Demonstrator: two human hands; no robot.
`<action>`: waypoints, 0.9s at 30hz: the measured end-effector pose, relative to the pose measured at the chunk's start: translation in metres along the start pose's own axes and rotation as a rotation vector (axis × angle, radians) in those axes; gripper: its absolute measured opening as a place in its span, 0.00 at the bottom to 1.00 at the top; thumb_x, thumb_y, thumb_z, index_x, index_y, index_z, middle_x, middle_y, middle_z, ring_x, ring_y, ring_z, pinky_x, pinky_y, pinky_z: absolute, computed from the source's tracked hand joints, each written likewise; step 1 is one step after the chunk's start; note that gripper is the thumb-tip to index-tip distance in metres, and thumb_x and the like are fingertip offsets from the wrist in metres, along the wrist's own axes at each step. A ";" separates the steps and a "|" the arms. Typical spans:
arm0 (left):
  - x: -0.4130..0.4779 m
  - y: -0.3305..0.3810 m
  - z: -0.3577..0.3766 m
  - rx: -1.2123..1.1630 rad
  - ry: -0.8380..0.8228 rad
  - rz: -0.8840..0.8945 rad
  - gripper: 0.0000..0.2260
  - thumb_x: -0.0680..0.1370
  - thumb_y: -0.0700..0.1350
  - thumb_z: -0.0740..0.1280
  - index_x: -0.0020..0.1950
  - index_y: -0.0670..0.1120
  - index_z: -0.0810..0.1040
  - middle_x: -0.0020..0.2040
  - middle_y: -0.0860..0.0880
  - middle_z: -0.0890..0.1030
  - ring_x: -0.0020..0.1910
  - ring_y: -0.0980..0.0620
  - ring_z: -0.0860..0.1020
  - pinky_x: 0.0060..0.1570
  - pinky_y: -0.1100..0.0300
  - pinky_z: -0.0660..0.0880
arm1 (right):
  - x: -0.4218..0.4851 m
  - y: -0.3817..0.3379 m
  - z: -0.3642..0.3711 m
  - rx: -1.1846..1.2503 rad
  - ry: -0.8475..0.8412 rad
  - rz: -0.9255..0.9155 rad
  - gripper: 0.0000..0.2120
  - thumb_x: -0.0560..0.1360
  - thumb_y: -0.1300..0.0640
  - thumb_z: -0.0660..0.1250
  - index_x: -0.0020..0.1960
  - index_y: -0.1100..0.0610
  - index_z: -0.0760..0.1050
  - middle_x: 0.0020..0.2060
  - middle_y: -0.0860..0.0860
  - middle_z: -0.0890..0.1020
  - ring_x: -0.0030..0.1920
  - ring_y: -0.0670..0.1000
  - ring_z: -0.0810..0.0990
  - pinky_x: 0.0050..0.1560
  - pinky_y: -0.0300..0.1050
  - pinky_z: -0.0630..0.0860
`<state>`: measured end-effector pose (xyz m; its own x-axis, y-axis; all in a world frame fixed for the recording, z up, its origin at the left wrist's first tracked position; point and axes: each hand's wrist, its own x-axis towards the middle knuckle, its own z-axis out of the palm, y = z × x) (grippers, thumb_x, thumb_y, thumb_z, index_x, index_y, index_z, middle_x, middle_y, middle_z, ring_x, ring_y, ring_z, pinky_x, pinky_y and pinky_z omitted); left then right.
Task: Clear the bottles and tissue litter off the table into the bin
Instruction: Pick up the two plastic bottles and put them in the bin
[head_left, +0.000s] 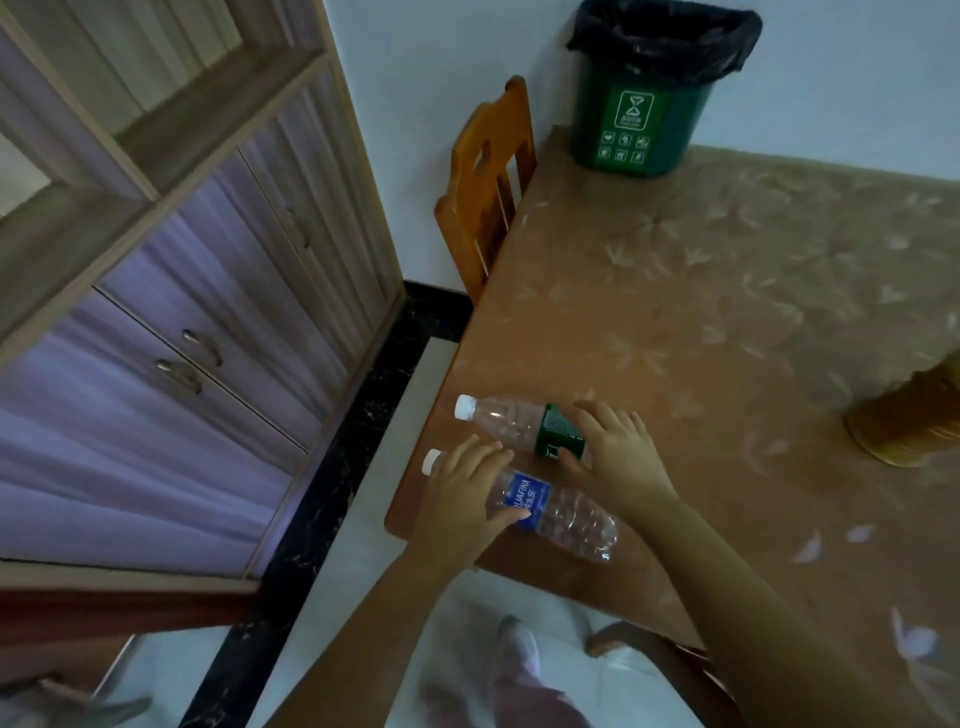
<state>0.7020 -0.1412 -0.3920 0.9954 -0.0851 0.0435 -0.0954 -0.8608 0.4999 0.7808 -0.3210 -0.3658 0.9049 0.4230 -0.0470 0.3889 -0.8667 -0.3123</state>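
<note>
Two clear plastic bottles lie on their sides near the table's left front corner. The blue-label bottle (563, 512) is the nearer one; my left hand (462, 499) is wrapped over its neck end, thumb under the label. The green-label bottle (506, 423) lies just behind it, white cap pointing left. My right hand (618, 452) rests on its base end with fingers spread, covering that end. The green bin (649, 119) with a black liner stands on the table's far left corner. Bits of white tissue (917, 642) lie near the right front edge.
The table (727, 291) has a brown patterned cover. A wooden chair (485, 192) stands at its left side by the wall. A brown cylindrical container (909, 421) sits at the right. A cabinet with drawers fills the left. My legs show below.
</note>
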 end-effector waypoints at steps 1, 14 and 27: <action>0.003 -0.002 0.005 0.000 -0.007 -0.005 0.28 0.71 0.56 0.70 0.68 0.47 0.69 0.69 0.50 0.70 0.71 0.50 0.60 0.69 0.54 0.49 | 0.004 0.004 0.005 0.000 -0.016 0.000 0.23 0.75 0.50 0.61 0.68 0.54 0.64 0.66 0.52 0.69 0.65 0.55 0.66 0.69 0.56 0.52; 0.017 -0.009 0.028 0.028 -0.097 -0.010 0.32 0.68 0.60 0.70 0.68 0.46 0.69 0.68 0.48 0.70 0.71 0.48 0.61 0.67 0.54 0.43 | 0.029 0.035 0.036 0.010 -0.070 -0.004 0.28 0.72 0.47 0.66 0.69 0.52 0.63 0.64 0.52 0.72 0.62 0.56 0.69 0.66 0.55 0.59; 0.011 -0.018 0.031 0.118 -0.108 0.084 0.31 0.62 0.59 0.75 0.60 0.47 0.75 0.58 0.48 0.79 0.62 0.46 0.72 0.61 0.47 0.62 | 0.031 0.041 0.041 -0.035 0.008 -0.049 0.29 0.65 0.48 0.73 0.63 0.55 0.71 0.53 0.55 0.79 0.49 0.58 0.77 0.48 0.54 0.72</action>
<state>0.7143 -0.1417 -0.4274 0.9781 -0.2076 -0.0155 -0.1850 -0.9006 0.3933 0.8173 -0.3323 -0.4186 0.8858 0.4634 -0.0243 0.4389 -0.8537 -0.2802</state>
